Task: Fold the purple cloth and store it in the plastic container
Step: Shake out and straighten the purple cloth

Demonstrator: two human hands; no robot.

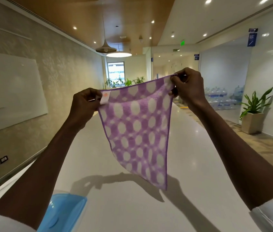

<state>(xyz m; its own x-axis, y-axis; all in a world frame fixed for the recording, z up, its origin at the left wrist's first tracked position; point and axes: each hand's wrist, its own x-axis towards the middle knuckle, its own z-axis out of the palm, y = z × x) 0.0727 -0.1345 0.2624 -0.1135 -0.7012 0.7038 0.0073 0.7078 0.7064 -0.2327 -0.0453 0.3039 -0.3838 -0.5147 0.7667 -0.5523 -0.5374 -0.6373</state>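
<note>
I hold a purple cloth [137, 131] with white dots up in the air above a long white table [115, 206]. My left hand [84, 104] pinches its upper left corner, where a small white label sits. My right hand [187, 86] pinches the upper right corner, a little higher. The cloth hangs down in a rough triangle, its lower tip off the table. A blue plastic container [62, 211] lies on the table at the lower left, partly hidden under my left forearm.
A textured wall with a whiteboard [12, 91] runs along the table's left side. To the right, on the floor, stand a potted plant [252, 114] and stacked water bottles [222, 97]. More plants [125, 82] stand at the far end.
</note>
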